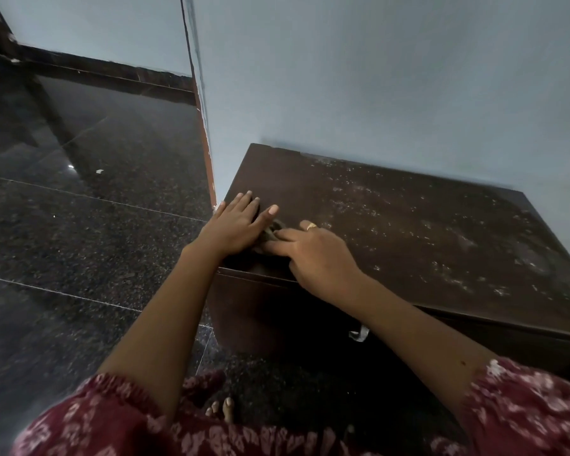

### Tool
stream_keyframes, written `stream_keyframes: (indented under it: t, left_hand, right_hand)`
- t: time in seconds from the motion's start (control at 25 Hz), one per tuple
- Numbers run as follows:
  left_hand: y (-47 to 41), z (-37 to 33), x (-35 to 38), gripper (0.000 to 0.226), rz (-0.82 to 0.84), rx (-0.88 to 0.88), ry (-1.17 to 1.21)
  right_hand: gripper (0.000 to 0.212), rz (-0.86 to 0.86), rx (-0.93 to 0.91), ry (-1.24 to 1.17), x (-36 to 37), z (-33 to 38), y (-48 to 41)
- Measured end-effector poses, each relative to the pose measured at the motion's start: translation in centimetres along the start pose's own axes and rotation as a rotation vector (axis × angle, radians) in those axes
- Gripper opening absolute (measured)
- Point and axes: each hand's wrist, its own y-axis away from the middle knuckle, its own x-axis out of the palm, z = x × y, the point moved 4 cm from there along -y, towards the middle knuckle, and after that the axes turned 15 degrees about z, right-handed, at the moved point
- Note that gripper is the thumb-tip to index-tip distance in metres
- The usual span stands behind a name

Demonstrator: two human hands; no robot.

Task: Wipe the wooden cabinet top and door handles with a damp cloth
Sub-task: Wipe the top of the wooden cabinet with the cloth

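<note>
The dark wooden cabinet top (392, 225) stands against the wall and is flecked with pale dust across its middle and right side. Near its front left corner lies a small dark cloth (272, 232), mostly covered by my hands. My left hand (234, 223) lies flat on the top with straight fingers, its thumb side touching the cloth. My right hand (316, 255), with a gold ring, has its fingers curled onto the cloth from the right. A metal door handle (359, 334) shows on the cabinet front below the top's edge.
The pale blue wall (375, 77) rises behind the cabinet, and its corner edge (204, 126) juts out just left of it. Dark polished granite floor (79, 209) spreads to the left. My bare toes (221, 411) and red patterned dress are below.
</note>
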Motion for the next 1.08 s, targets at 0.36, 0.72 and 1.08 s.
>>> stream_keyframes:
  t: [0.36, 0.72, 1.08]
  left_hand:
    - [0.2, 0.1, 0.0, 0.075, 0.034, -0.017, -0.156]
    - [-1.0, -0.2, 0.0, 0.063, -0.03, -0.012, -0.185]
    - [-1.8, -1.0, 0.1, 0.065, -0.072, -0.055, -0.237]
  right_hand:
    - [0.047, -0.108, -0.102, 0.071, 1.5, -1.6, 3.9]
    - [0.053, 0.04, 0.133, -0.028, -0.9, -5.8, -2.5]
    - [0.044, 0.074, 0.338, -0.034, -2.6, -14.1, -15.1]
